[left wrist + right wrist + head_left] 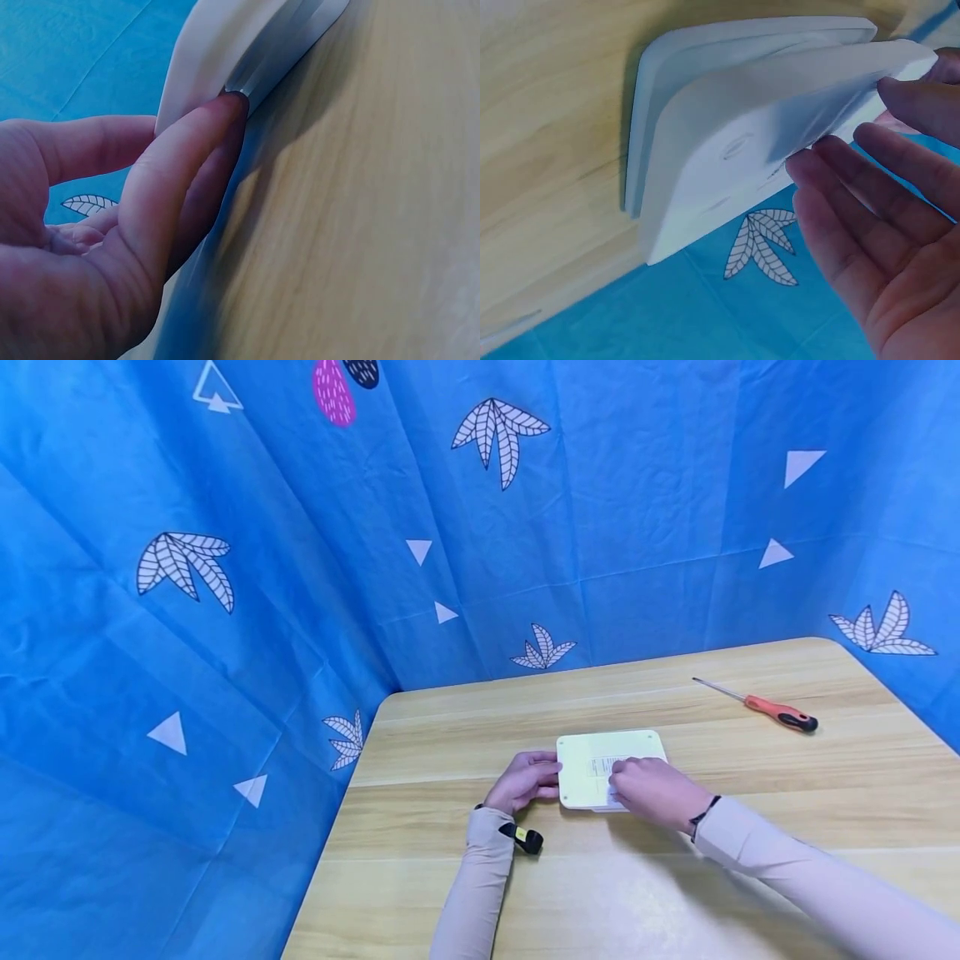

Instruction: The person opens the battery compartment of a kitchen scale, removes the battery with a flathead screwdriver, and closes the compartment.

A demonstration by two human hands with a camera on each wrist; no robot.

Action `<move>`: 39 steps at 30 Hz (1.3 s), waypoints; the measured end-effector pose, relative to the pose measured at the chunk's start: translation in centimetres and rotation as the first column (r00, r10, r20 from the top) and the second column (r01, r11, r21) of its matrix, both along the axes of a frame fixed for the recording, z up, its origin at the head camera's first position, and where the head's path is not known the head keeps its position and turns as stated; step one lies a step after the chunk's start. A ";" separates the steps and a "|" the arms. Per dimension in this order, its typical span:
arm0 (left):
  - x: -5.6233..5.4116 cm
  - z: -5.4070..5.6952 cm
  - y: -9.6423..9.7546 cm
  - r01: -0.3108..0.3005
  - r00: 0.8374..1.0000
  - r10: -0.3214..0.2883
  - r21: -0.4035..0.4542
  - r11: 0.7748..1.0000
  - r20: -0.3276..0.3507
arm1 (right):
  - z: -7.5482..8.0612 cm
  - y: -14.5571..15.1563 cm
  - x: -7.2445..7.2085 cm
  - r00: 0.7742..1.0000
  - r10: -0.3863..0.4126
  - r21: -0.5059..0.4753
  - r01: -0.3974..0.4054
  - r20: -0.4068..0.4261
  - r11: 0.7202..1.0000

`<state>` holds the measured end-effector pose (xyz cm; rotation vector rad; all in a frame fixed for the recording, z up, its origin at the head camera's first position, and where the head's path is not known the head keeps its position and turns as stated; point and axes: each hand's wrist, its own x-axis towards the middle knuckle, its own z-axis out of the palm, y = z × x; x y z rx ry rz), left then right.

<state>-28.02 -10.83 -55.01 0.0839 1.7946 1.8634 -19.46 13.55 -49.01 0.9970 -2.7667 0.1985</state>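
Observation:
A white kitchen scale [585, 747], two flat layers with a gap between them, is turned face down, with its small corner feet and a printed label upward. My left hand [523, 783] grips its left edge; in the left wrist view the thumb [184, 161] lies against the side and a finger reaches the other face. Over the lower right of the underside is my right hand [651, 789]. Seen from the right wrist, its fingertips [804, 166] and thumb touch the underside of the scale [705, 127], beside the label. Part of the label is hidden by this hand.
A screwdriver [780, 712] with a red and black handle lies at the back right of the wooden table [450, 735]. Blue patterned cloth [480, 568] hangs behind the table and along its left side. A black strap device [522, 837] sits at the left wrist.

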 end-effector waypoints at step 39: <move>0.1 0.1 -0.2 0.002 1.000 -0.002 -0.001 1.000 0.005 | 0.2 0.1 -0.5 0.996 0.083 -0.042 -0.082 0.025 0.996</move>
